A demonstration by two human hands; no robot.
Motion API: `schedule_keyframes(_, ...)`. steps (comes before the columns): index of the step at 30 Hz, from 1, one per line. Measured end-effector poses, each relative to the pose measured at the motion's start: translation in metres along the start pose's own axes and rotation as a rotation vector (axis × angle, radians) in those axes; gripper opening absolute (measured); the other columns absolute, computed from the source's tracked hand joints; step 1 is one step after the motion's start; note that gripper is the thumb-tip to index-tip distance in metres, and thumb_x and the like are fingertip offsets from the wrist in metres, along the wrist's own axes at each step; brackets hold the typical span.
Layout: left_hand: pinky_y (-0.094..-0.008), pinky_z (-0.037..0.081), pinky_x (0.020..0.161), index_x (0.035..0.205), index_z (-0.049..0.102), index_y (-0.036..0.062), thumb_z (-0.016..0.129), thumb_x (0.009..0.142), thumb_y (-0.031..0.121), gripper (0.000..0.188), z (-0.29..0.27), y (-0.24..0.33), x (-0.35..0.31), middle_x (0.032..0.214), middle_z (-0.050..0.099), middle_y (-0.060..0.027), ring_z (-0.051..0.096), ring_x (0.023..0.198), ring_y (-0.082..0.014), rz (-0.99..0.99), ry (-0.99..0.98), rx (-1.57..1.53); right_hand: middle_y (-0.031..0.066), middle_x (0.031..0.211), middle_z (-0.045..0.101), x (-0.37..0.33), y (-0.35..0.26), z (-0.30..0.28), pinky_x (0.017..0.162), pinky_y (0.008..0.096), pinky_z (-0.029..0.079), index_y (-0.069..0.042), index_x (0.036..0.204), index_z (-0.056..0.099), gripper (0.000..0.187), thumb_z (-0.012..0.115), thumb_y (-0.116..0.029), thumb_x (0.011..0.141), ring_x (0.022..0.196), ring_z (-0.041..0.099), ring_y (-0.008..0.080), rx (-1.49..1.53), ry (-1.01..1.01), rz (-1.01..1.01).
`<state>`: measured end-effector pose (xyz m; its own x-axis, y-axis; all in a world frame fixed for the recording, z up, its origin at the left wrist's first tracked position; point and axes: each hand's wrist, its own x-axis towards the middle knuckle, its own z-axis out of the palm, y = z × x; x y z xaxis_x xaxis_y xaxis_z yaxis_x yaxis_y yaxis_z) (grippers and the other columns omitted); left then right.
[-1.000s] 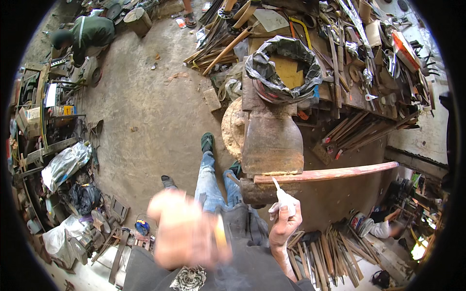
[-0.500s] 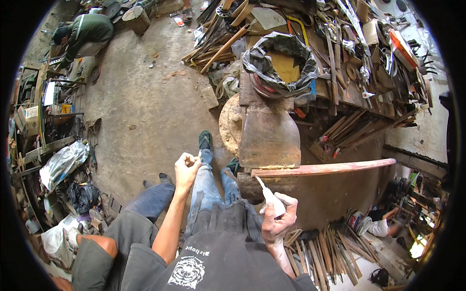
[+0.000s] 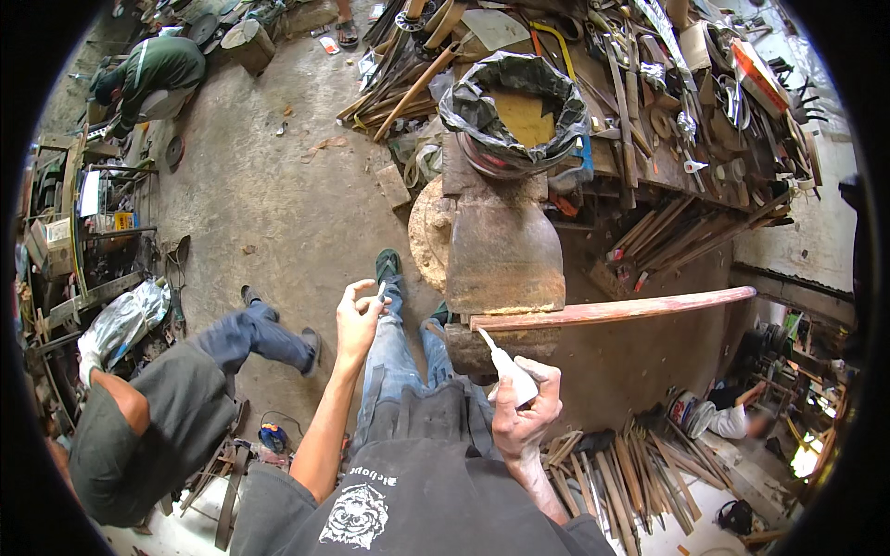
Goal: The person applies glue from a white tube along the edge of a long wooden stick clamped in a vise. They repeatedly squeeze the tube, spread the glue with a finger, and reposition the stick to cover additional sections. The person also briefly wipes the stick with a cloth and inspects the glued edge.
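Observation:
My right hand is closed around a small white squeeze bottle with a long thin nozzle. The nozzle tip points up at the left end of a long reddish wooden strip; whether it touches is hard to tell. The strip lies along the front edge of a worn, block-like vise, its slightly curved length reaching out to the right. My left hand is raised to the left of the vise, pinching a small whitish piece, possibly a cap, between thumb and fingers.
A bin lined with a black bag stands behind the vise, beside a bench heaped with tools and wood. Upright wooden sticks crowd the lower right. A person in dark clothes is close on my left; another bends at the far left.
The person on my left has moved further left, legs shifting apart. My view has shifted slightly. Both hands keep their holds, and the nozzle stays by the strip's end.

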<state>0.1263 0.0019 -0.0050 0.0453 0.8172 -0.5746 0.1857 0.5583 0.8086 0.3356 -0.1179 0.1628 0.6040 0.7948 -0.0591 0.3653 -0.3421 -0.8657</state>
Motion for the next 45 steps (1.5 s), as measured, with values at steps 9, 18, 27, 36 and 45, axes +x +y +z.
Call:
schedule_keyframes(9, -0.0278, 0.054, 0.071, 0.122, 0.045, -0.0018, 0.06, 0.094, 0.004, 0.032, -0.003, -0.013, -0.002, 0.093, 0.074, -0.0184, 0.071, 0.078, -0.0169, -0.019, 0.033, -0.062, 0.0084, 0.069, 0.064, 0.0, -0.003, -0.001, 0.059, 0.0263, 0.051, 0.002, 0.108, 0.055, 0.024, 0.063, -0.011, 0.09, 0.061, 0.063, 0.0129, 0.028, 0.014, -0.036)
schedule_keyframes(18, -0.03, 0.056, 0.073, 0.123, 0.044, -0.0023, 0.058, 0.094, 0.002, 0.033, 0.0, -0.009, -0.005, 0.094, 0.074, -0.0193, 0.071, 0.078, -0.019, -0.05, 0.038, -0.056, 0.0086, 0.069, 0.065, 0.001, -0.008, 0.0, 0.059, 0.0263, 0.051, 0.002, 0.108, 0.056, 0.024, 0.064, -0.011, 0.09, 0.061, 0.064, 0.0124, -0.005, 0.016, -0.04)
schedule_keyframes(27, -0.0316, 0.057, 0.073, 0.124, 0.042, -0.0027, 0.057, 0.095, 0.0, 0.033, -0.006, -0.02, -0.006, 0.094, 0.073, -0.021, 0.071, 0.078, -0.0212, -0.057, 0.035, -0.095, 0.0116, 0.075, 0.067, 0.0, -0.012, 0.001, 0.06, 0.0278, 0.053, 0.003, 0.108, 0.056, 0.026, 0.066, -0.011, 0.089, 0.066, 0.067, 0.0151, 0.004, 0.011, -0.032)
schedule_keyframes(36, -0.0306, 0.057, 0.073, 0.125, 0.042, -0.0016, 0.056, 0.095, 0.001, 0.033, -0.006, -0.025, -0.008, 0.095, 0.073, -0.0196, 0.072, 0.078, -0.0203, -0.064, 0.036, -0.095, 0.0087, 0.069, 0.064, 0.0, -0.004, -0.004, 0.057, 0.026, 0.051, 0.002, 0.108, 0.054, 0.024, 0.063, -0.012, 0.091, 0.06, 0.064, 0.0128, -0.01, 0.058, -0.007)
schedule_keyframes(45, -0.0311, 0.057, 0.074, 0.125, 0.041, -0.0022, 0.055, 0.096, 0.001, 0.032, 0.0, -0.025, -0.01, 0.096, 0.073, -0.0201, 0.072, 0.08, -0.0218, -0.069, 0.018, -0.093, 0.0062, 0.066, 0.061, 0.004, 0.003, -0.019, 0.054, 0.0247, 0.047, 0.001, 0.108, 0.054, 0.021, 0.061, -0.013, 0.094, 0.057, 0.06, 0.0109, -0.039, 0.183, 0.024)
